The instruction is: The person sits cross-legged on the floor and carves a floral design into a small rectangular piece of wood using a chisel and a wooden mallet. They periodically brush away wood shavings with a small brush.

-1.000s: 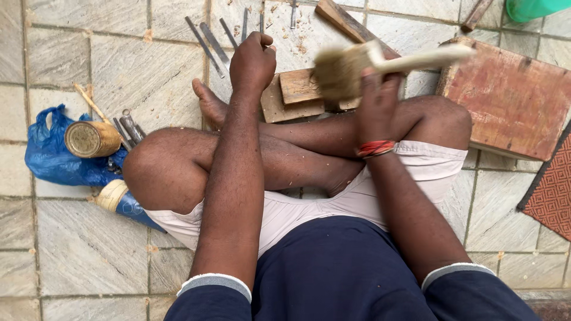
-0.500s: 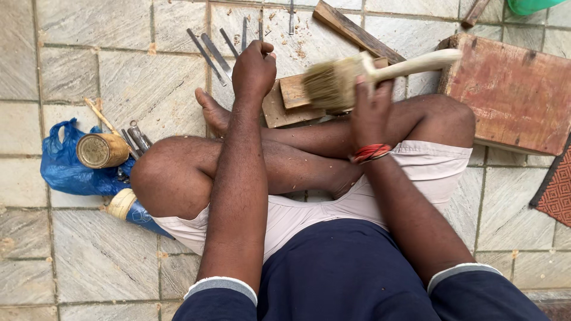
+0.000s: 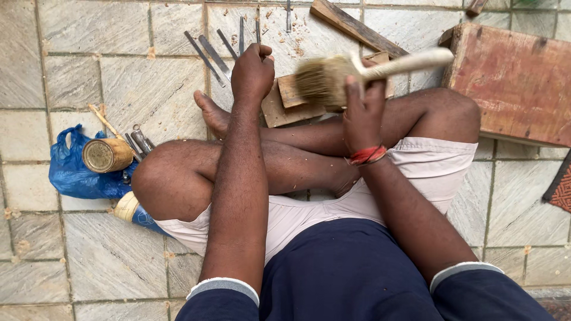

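I sit cross-legged on a tiled floor. My right hand [image 3: 363, 113], with a red band at the wrist, grips the pale handle of a wide brush [image 3: 324, 80]. Its tan bristles hang over a small wooden block [image 3: 284, 102] just beyond my shins. My left hand [image 3: 253, 74] is closed in a fist at the block's left corner. Whatever it holds is hidden inside the fist. A row of thin metal chisels [image 3: 214, 54] lies on the tiles right beyond that hand.
A reddish wooden box [image 3: 514, 80] stands at the right, and a wooden strip [image 3: 357, 27] lies behind the block. At the left, a blue plastic bag [image 3: 74, 175] carries a round tin [image 3: 106, 156] and small tools. Wood chips litter the tiles.
My right hand has swept the brush leftward and down, from beside the box to over the wooden block. My left fist has stayed in place.
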